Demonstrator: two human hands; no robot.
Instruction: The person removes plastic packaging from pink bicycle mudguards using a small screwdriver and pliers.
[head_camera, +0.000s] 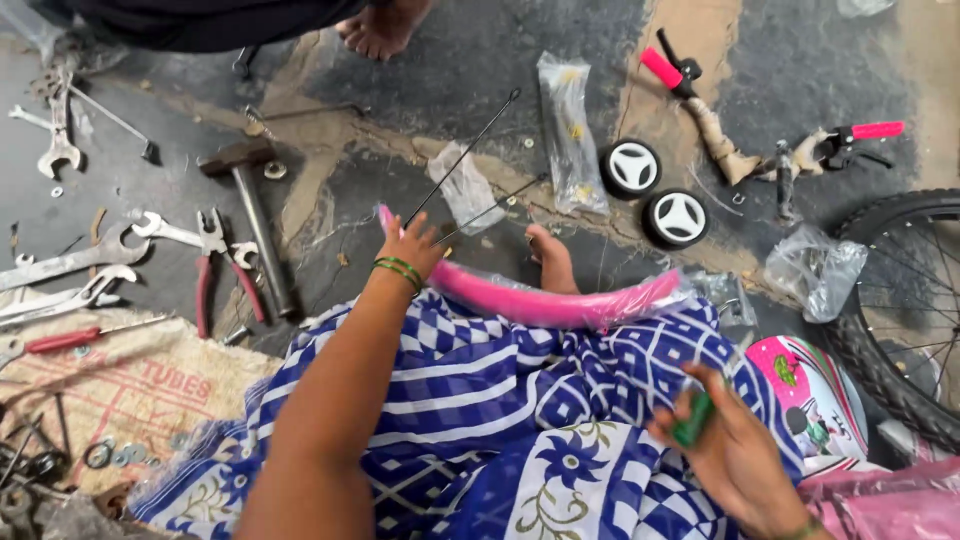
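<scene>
The left hand (410, 245) gripped the pink mudguard's (560, 300) left end — its arc ran rightward across the lap — while the right hand's fingers (700, 400) closed on a green tool (693, 420).

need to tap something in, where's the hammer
The hammer lies on the floor at upper left, just right of the red-handled pliers.

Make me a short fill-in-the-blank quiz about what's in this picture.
1. The left hand grips one end of a curved ____ mudguard.
2. The right hand holds a small ____ tool.
3. Two small white wheels lie beside a ____ bag.

Missing words: pink; green; plastic
</scene>
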